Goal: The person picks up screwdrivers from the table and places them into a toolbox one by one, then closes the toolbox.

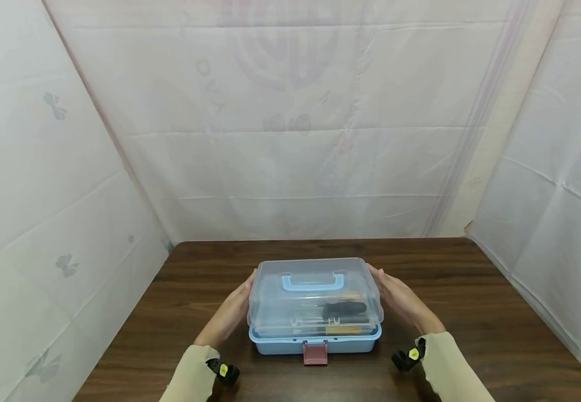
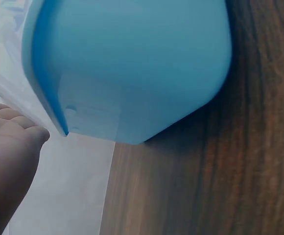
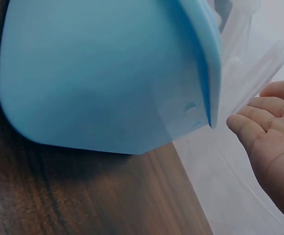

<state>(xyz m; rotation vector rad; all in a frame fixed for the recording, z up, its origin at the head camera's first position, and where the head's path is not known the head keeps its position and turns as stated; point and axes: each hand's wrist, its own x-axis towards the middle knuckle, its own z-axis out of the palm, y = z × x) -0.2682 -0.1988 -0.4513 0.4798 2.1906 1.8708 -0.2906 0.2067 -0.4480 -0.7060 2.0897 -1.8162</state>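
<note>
A toolbox with a light blue base (image 1: 290, 347) stands on the table, under a clear lid (image 1: 270, 298) with a blue handle (image 1: 313, 287). Its pink latch (image 1: 315, 354) hangs unfastened at the front. Both wrist views show the lid slanting up from the base rim, with a gap between. My left hand (image 1: 232, 312) touches the lid's left side with fairly straight fingers. On the opposite side my right hand (image 1: 404, 298) touches the lid likewise, its fingers extended in the right wrist view. Through the lid show a dark-handled tool (image 1: 345, 308) and a wooden-coloured handle (image 1: 342, 330).
The dark wood table (image 1: 210, 265) extends around the toolbox. White printed sheets (image 1: 280, 167) hang behind it and along both sides. Each wrist carries a small black camera (image 1: 225, 373).
</note>
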